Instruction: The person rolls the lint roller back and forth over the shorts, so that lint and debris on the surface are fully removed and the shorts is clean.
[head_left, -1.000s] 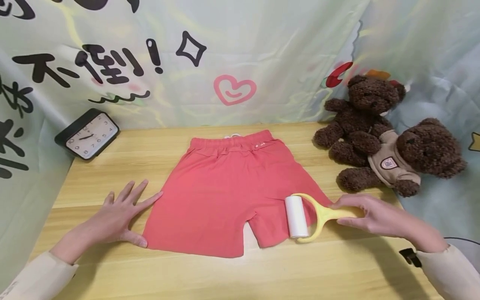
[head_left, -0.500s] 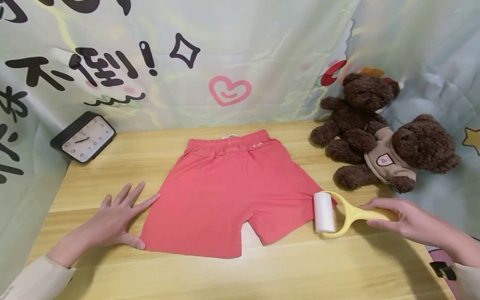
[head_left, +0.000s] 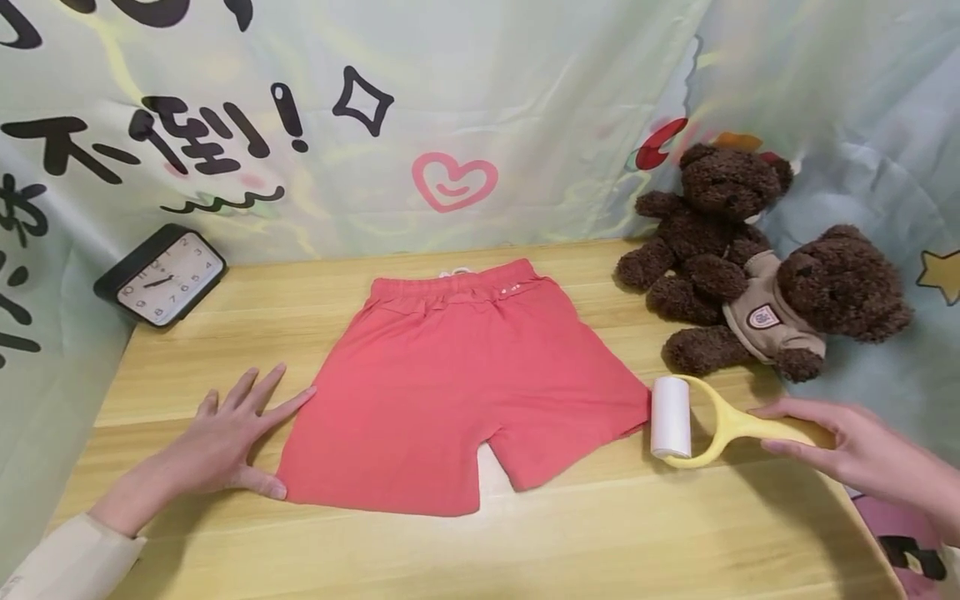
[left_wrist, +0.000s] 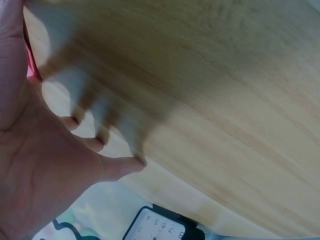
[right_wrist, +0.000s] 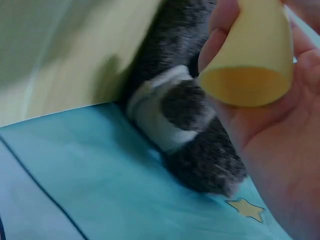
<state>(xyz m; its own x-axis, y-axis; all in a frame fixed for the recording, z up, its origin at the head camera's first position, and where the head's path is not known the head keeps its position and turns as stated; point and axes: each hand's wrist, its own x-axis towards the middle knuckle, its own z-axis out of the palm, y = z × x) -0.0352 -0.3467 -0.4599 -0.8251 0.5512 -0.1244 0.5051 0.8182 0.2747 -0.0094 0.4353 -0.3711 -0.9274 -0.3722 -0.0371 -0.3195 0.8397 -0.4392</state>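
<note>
Red shorts [head_left: 420, 392] lie spread flat on the wooden table, waistband toward the back wall. My left hand [head_left: 221, 442] is spread with straight fingers, its thumb and index fingertip at the shorts' left edge; the left wrist view shows the fingers against the wood. My right hand [head_left: 847, 442] grips the yellow handle of a lint roller [head_left: 671, 417], whose white cylinder stands right at the tip of the shorts' right leg. The right wrist view shows the hollow end of the handle [right_wrist: 250, 55] inside the curled fingers.
Two brown teddy bears [head_left: 765, 321] sit and lie at the table's back right, one in a beige shirt. A black-framed clock [head_left: 161, 279] stands at the back left. Printed cloth [head_left: 525, 125] hangs behind the table [head_left: 570, 550].
My right hand has drawn the lint roller rightward, from on the shorts' right leg to its outer tip. The left hand keeps its place at the shorts' left edge. The view has shifted slightly.
</note>
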